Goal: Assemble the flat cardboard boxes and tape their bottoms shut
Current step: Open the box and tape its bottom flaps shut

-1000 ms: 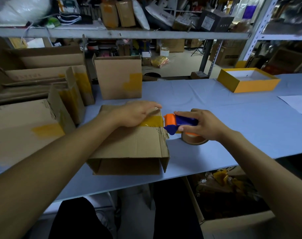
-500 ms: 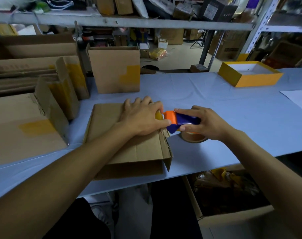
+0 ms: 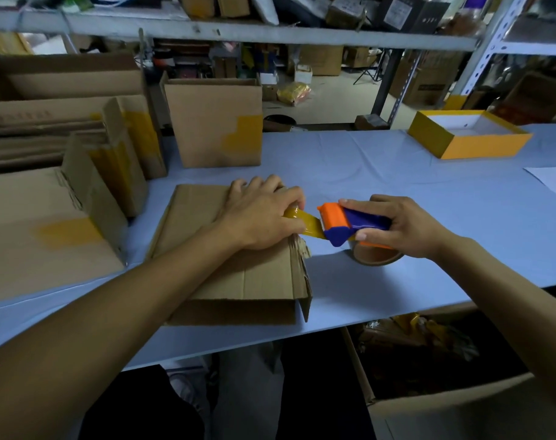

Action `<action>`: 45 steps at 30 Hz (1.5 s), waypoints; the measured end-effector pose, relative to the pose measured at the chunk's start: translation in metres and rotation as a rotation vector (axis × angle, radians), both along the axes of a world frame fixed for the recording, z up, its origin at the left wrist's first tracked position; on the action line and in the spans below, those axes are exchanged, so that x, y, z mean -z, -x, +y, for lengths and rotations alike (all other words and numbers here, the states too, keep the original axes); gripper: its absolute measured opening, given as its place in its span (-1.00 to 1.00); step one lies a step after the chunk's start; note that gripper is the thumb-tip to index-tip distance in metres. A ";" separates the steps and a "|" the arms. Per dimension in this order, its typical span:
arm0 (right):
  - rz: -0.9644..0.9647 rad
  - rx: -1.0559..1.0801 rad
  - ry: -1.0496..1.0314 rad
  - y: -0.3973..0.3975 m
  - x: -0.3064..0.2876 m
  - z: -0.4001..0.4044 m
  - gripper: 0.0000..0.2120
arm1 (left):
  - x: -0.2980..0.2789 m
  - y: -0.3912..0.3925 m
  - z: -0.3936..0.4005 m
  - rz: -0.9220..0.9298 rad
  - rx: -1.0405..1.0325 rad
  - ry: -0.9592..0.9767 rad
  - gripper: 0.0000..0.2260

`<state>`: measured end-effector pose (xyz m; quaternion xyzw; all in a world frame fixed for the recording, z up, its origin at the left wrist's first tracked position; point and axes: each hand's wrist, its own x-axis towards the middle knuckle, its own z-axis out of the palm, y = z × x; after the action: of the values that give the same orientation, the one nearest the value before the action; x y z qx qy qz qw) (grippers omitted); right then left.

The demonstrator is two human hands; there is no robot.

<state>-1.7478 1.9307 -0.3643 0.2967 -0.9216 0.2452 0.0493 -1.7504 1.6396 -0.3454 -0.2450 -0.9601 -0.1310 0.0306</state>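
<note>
A brown corrugated cardboard box [image 3: 235, 265] lies on its side on the pale blue table [image 3: 397, 185], near the front edge, with its open end facing the person and its flapped bottom turned to the right. The left hand [image 3: 261, 214] lies palm down on the box's upper right corner, fingers curled over the far edge, pressing the end of a strip of yellowish-brown tape [image 3: 303, 222] against the cardboard. That strip runs taut to the right, off the box, to the orange and blue handheld tape dispenser [image 3: 349, 223], which is held just beside the box's right end. The right hand [image 3: 407, 230] grips the dispenser's blue body, thumb underneath and fingers curled across the top, with the brown tape roll [image 3: 376, 257] hanging below it close to the table; whether the roll touches the surface cannot be told. Behind the box, an assembled brown cardboard box with a yellow tape patch [image 3: 214, 122] stands upright, and further taped boxes and flat cardboard [image 3: 57, 192] are crowded along the left side of the table. An open yellow box with a white inside [image 3: 467, 134] sits at the far right, well apart from the hands.
</note>
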 end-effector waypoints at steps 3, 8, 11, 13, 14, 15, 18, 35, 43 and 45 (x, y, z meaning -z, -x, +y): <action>0.008 -0.001 -0.042 -0.001 -0.003 0.005 -0.45 | -0.001 0.000 0.000 -0.009 -0.008 -0.005 -0.74; 0.025 0.007 -0.135 -0.003 -0.004 0.003 -0.44 | 0.001 -0.001 0.002 0.029 -0.017 0.007 -0.73; 0.071 0.011 -0.236 -0.001 -0.008 -0.012 -0.37 | 0.003 -0.003 0.002 0.054 -0.009 0.047 -0.56; 0.115 -0.012 -0.315 0.002 -0.008 -0.023 -0.35 | 0.005 -0.003 0.001 0.070 0.001 0.077 -0.45; 0.129 -0.022 -0.342 0.003 -0.008 -0.028 -0.35 | 0.005 -0.003 0.001 0.073 0.007 0.087 -0.41; 0.130 -0.023 -0.353 0.004 -0.009 -0.033 -0.34 | 0.005 -0.002 0.001 0.077 0.012 0.095 -0.38; 0.082 -0.001 -0.311 0.007 -0.009 -0.042 -0.32 | 0.007 -0.001 0.001 0.088 0.016 0.113 -0.37; -0.118 0.084 -0.212 0.008 -0.014 -0.054 -0.39 | 0.006 0.005 0.002 0.069 0.011 0.145 -0.35; -0.354 0.172 -0.113 0.011 -0.017 -0.058 -0.48 | 0.009 0.005 0.001 0.080 0.003 0.151 -0.36; -0.422 0.204 -0.093 0.009 -0.017 -0.058 -0.25 | 0.009 0.003 0.002 0.079 0.002 0.149 -0.35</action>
<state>-1.7563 1.8727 -0.3473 0.1459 -0.9470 0.2529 -0.1337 -1.7534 1.6419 -0.3542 -0.2524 -0.9651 -0.0496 0.0499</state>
